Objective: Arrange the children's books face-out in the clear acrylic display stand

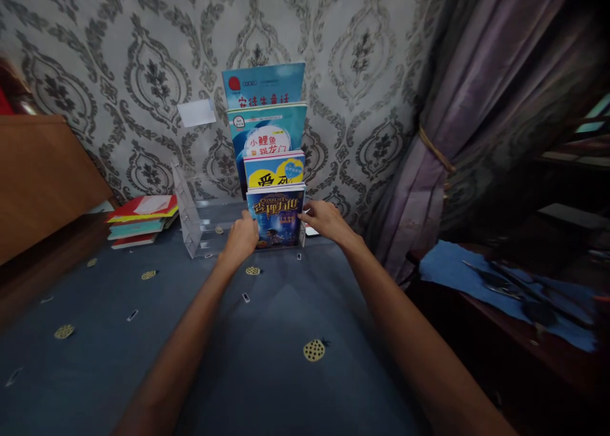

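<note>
On my far left I have a wooden cabinet point(47, 182), then a stack of books point(138, 218) lying flat on the blue tablecloth point(276, 372). Next I make out a clear rack point(188, 213), with a white card point(197, 113) above it. My left hand point(239, 239) is closed on the left edge of a dark blue book point(274, 220), which stands upright at the rack's right end, in front of a yellow-and-blue book point(255, 178), a teal book point(291, 119) and a taller blue book point(267, 80). My right hand point(328, 220) pinches the dark blue book's right edge, thumb to the front. Farther right I see a tied curtain point(414, 188), then a light blue cloth point(443, 271) with dark objects on it, too blurred to name.
</note>
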`<state>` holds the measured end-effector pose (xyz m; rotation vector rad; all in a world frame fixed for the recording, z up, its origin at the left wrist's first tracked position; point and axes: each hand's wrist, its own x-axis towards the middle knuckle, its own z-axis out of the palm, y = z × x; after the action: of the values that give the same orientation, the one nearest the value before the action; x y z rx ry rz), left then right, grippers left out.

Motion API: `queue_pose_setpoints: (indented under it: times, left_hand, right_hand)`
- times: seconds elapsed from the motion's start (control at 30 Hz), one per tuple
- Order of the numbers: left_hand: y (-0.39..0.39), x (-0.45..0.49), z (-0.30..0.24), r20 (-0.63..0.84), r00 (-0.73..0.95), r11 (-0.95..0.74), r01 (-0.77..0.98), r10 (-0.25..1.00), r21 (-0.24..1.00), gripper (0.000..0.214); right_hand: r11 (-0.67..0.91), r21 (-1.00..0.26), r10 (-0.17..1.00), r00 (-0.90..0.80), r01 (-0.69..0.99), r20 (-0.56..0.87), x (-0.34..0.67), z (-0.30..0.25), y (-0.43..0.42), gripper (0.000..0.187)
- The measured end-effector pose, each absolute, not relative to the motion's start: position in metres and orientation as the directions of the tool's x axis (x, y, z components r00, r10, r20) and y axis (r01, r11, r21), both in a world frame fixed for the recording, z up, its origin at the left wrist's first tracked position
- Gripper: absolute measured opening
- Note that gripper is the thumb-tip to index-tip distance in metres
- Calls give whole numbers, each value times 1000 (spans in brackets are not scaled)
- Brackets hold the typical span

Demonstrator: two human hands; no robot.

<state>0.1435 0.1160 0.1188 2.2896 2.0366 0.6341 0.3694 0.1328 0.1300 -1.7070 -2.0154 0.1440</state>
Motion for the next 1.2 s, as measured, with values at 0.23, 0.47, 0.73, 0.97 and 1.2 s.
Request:
queue_pose_setpoints:
  times: [0.23, 0.47, 0.73, 0.97, 1.2]
  left_hand:
    - [112, 148, 120, 247, 54, -116, 963, 967, 242, 26]
    - [110, 152, 119, 245, 37, -99, 964, 969, 246, 27]
    - [110, 153, 117, 257, 16, -86, 961, 966, 262, 23]
    - [112, 152, 114, 265, 21, -101, 951, 964, 291, 22]
    - [113, 154, 116, 244, 13, -88, 950, 970, 300, 23]
  right_hand:
    - [202, -355, 957, -107, 913, 270, 363, 137, 130, 25]
    - [210, -427, 962, -109, 880, 249, 360, 138, 127, 22]
    - [192, -413, 960, -84, 890, 266, 359, 134, 131, 21]
    - [236, -398, 948, -120, 887, 293, 362, 129, 135, 21]
    - [220, -415, 957, -113, 883, 268, 361, 131, 132, 22]
